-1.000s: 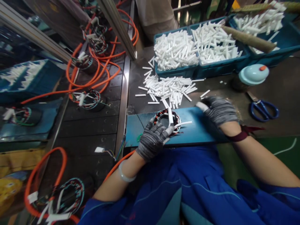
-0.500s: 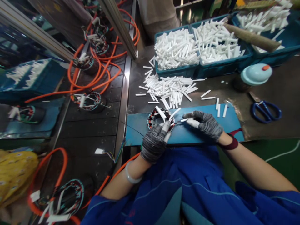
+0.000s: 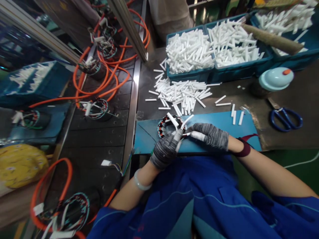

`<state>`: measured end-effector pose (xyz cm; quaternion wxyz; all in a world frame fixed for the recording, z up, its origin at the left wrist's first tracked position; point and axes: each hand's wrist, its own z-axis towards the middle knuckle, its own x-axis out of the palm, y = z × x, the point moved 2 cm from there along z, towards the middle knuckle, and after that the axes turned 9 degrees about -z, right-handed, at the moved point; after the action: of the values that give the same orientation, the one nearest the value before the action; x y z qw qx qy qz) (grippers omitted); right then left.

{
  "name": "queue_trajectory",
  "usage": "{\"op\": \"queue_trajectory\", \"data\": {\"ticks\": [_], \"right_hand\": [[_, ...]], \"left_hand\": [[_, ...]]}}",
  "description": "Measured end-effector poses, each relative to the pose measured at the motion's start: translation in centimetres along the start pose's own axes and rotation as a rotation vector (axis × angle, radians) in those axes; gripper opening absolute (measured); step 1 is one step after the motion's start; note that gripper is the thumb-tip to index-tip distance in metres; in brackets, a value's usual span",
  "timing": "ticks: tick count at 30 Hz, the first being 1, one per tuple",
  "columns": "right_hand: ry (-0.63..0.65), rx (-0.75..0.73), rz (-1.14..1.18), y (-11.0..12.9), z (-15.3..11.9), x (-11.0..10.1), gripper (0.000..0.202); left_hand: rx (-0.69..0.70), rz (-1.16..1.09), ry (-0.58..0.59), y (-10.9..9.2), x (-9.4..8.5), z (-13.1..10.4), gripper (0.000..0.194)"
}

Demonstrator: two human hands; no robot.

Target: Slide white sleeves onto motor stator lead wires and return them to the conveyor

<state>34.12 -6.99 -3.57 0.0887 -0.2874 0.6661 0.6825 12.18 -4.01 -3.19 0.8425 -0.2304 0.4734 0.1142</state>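
Note:
A motor stator wound with black, orange and light-blue strands lies on the blue mat. White sleeves stick up from its wires. My left hand, in a grey glove with white fingertips, grips the stator's near right edge, thumb and fingers closed. My right hand, gloved alike, pinches a small white sleeve close against the stator's right side, by the left fingertips. The fingers hide most of that sleeve and the wire at it.
Loose white sleeves are heaped behind the mat, before teal bins full of them. Blue-handled scissors and a light-blue lidded cup stand right. Left, a conveyor carries more stators and orange hoses.
My right hand has moved left, bringing the small white sleeve from a short way off up to the stator. The left hand keeps its grip.

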Motion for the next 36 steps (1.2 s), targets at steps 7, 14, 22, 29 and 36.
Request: {"op": "queue_trajectory", "data": {"ticks": [7,14,22,29,36], "right_hand": [[-0.024,0.070,0.007,1.5,0.2,0.8,0.047],[0.123,0.335,0.309,1.6,0.4,2.2,0.067],[-0.158,0.414,0.279,-0.9,-2.1,1.9,0.055],[-0.154,0.565,0.534,-3.2,-3.9,2.1,0.054],[-0.157,0.553,0.495,-3.3,-3.7,2.0,0.054]], "left_hand": [[0.036,-0.030,-0.134,0.0,0.1,0.2,0.026],[-0.079,-0.009,-0.149,-0.1,0.7,-0.3,0.023],[-0.219,-0.005,0.291,0.9,-0.6,0.0,0.042],[-0.630,0.208,0.642,5.1,-8.3,-1.5,0.051],[-1.369,0.516,0.530,13.1,-14.8,-10.6,0.064]]}}
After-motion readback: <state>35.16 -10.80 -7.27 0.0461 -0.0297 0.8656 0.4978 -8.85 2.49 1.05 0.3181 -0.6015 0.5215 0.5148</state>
